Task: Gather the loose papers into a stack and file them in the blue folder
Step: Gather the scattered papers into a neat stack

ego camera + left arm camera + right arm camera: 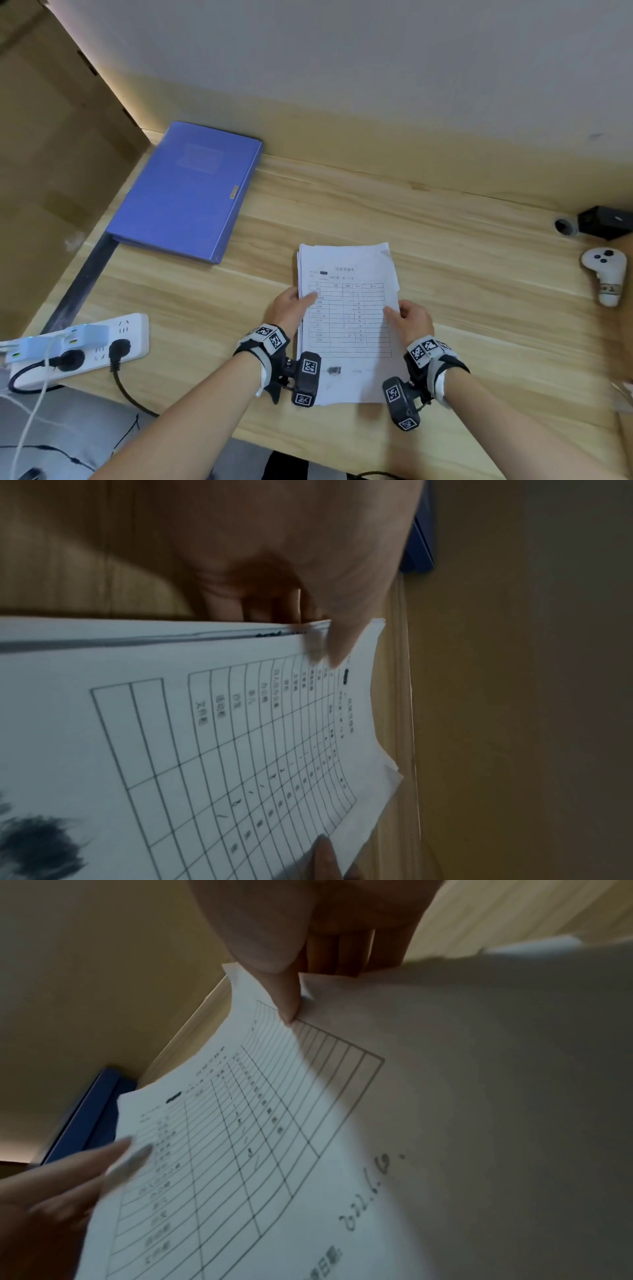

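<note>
Lying near the front edge of the desk (445, 212), approx. at its middle, a stack of papers (346, 308) is held from both sides. The left hand (291, 308) grips the stack's left edge: the thumb is laid on the top sheet and the other fingers (222, 604) are curled under the edge. The right hand (411, 318) grips the right edge in the same way, thumb on top, fingers (342, 953) tucked below. The top sheet is printed with a table and some handwriting. The sheets are not fully aligned; at the far end a few corners are seen to stick out.

The blue folder (185, 192) is placed at the back left corner of the desk, closed and flat, well apart from the papers.

At the front left corner a white power strip (85, 346) w/ plugs and cables is found. Near the right edge a white controller (604, 277) is lying, and behind it a small black box (603, 222).
</note>
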`<state>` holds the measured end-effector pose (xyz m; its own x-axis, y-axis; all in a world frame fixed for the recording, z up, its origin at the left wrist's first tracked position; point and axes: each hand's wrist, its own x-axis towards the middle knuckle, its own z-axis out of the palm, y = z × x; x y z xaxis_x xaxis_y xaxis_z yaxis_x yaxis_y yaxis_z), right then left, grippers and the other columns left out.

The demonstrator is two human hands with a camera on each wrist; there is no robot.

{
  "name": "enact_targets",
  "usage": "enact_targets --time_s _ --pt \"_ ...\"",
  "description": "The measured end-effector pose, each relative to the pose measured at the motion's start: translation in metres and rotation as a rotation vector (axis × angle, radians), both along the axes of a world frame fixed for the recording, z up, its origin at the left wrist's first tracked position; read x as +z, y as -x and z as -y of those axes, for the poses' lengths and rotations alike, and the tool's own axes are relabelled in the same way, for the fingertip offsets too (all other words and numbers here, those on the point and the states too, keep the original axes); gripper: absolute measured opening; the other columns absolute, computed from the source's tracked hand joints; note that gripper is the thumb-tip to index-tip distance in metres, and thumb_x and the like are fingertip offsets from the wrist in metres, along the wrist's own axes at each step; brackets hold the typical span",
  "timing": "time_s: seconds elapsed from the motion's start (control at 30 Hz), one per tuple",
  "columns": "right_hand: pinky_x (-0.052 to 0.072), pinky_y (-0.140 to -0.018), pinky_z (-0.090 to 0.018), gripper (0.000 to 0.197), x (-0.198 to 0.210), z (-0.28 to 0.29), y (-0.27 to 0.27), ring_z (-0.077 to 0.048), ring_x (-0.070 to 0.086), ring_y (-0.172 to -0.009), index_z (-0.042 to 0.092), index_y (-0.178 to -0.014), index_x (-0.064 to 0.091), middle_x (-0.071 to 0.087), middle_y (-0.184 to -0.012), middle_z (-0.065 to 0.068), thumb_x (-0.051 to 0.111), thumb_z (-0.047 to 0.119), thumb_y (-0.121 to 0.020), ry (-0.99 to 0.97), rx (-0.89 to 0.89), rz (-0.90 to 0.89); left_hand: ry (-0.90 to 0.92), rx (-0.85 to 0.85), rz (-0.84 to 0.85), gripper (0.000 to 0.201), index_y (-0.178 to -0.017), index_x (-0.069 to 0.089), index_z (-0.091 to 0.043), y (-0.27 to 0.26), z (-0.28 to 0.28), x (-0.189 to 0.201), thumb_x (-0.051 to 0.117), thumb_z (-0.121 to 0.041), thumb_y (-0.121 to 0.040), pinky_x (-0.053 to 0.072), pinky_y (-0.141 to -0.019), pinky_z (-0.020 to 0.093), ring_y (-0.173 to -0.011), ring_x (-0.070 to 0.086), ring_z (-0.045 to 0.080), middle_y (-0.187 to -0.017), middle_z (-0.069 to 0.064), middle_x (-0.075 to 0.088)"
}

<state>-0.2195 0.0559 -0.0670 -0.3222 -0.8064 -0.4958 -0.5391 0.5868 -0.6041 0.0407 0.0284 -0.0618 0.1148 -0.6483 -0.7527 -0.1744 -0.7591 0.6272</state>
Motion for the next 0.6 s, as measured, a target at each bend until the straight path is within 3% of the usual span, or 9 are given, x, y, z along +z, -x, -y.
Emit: enact_targets --time_s 0.07,0.13,0.2,0.27,0.33,0.43,0.47,0.53,0.6 --pt "0.048 -0.064 -0.033 0.024 -0.001 0.000 -0.002 -0.026 0.059 -0.066 0.004 -0.084 0.068 0.072 -0.083 -0.016 0.061 0.027 -0.085 -0.032 0.010 -0.014 0.042 -0.103 0.001 0.017 -0.091 0.071 -0.038 0.006 -0.004 0.014 0.070 -0.032 -0.075 0.059 -0.091 0.045 -0.095 0.073 0.018 -0.103 -0.011 0.077" --pt "0.043 -0.061 -0.031 0.027 0.001 0.001 -0.001 -0.021 0.055 -0.064 0.004 -0.085 0.067 0.072 -0.084 -0.016 0.061 0.030 -0.082 -0.056 0.027 -0.023 0.051 -0.134 -0.007 0.022 -0.097 0.070 -0.039 0.009 -0.004 0.023 0.067 -0.027 -0.078 0.058 -0.091 0.044 -0.098 0.072 0.019 -0.109 -0.011 0.075" --pt "0.045 -0.062 -0.030 0.027 0.008 0.004 0.000 -0.019 0.058 -0.066 0.009 -0.086 0.067 0.071 -0.082 -0.010 0.062 0.034 -0.079 -0.078 0.022 -0.026 0.064 -0.110 -0.038 0.026 -0.114 0.069 -0.025 0.011 -0.001 0.036 0.063 -0.017 -0.089 0.058 -0.088 0.040 -0.102 0.070 0.022 -0.113 -0.005 0.072" --pt "0.052 -0.070 -0.031 0.030 0.019 0.008 0.002 -0.017 0.063 -0.078 0.016 -0.097 0.062 0.069 -0.088 0.001 0.067 0.037 -0.076 -0.057 -0.026 -0.001 0.105 -0.102 -0.064 0.028 -0.122 0.064 -0.012 0.013 0.004 0.048 0.057 -0.006 -0.096 0.056 -0.077 0.030 -0.102 0.067 0.022 -0.112 0.000 0.068" --pt "0.052 -0.078 -0.032 0.045 0.037 0.015 0.003 -0.017 0.064 -0.090 0.016 -0.112 0.056 0.066 -0.101 0.004 0.074 0.035 -0.076 0.003 -0.049 0.102 0.161 -0.123 -0.089 0.027 -0.123 0.062 -0.010 0.014 0.011 0.066 0.054 -0.003 -0.098 0.053 -0.072 0.024 -0.101 0.065 0.021 -0.113 0.001 0.067" --pt "0.053 -0.075 -0.021 0.039 0.070 0.029 0.009 -0.011 0.067 -0.090 0.011 -0.113 0.064 0.071 -0.110 -0.002 0.079 0.019 -0.078 0.059 -0.043 0.361 0.248 -0.154 -0.107 0.022 -0.113 0.063 -0.013 0.016 0.026 0.098 0.055 -0.001 -0.097 0.053 -0.080 0.029 -0.100 0.065 0.022 -0.114 0.004 0.067" --pt "0.055 -0.078 -0.024 0.034 0.083 0.033 0.012 -0.011 0.069 -0.090 0.012 -0.108 0.068 0.073 -0.110 -0.003 0.080 0.016 -0.077 0.077 -0.055 0.419 0.284 -0.168 -0.121 0.020 -0.109 0.063 -0.015 0.017 0.032 0.110 0.055 -0.001 -0.097 0.054 -0.081 0.030 -0.098 0.066 0.021 -0.113 0.005 0.068" --pt "0.057 -0.088 -0.038 0.028 0.110 0.041 0.019 -0.018 0.073 -0.092 0.016 -0.099 0.071 0.076 -0.103 -0.003 0.083 0.015 -0.073 0.155 -0.120 0.504 0.358 -0.183 -0.169 0.020 -0.100 0.064 -0.020 0.020 0.041 0.136 0.056 -0.002 -0.096 0.056 -0.081 0.030 -0.095 0.069 0.017 -0.112 0.004 0.070" --pt "0.056 -0.088 -0.043 0.030 0.138 0.045 0.028 -0.023 0.072 -0.095 0.015 -0.096 0.070 0.077 -0.099 -0.003 0.085 0.019 -0.070 0.259 -0.203 0.559 0.424 -0.166 -0.242 0.021 -0.098 0.064 -0.022 0.024 0.050 0.161 0.059 -0.002 -0.094 0.057 -0.086 0.036 -0.098 0.070 0.018 -0.111 0.004 0.071"
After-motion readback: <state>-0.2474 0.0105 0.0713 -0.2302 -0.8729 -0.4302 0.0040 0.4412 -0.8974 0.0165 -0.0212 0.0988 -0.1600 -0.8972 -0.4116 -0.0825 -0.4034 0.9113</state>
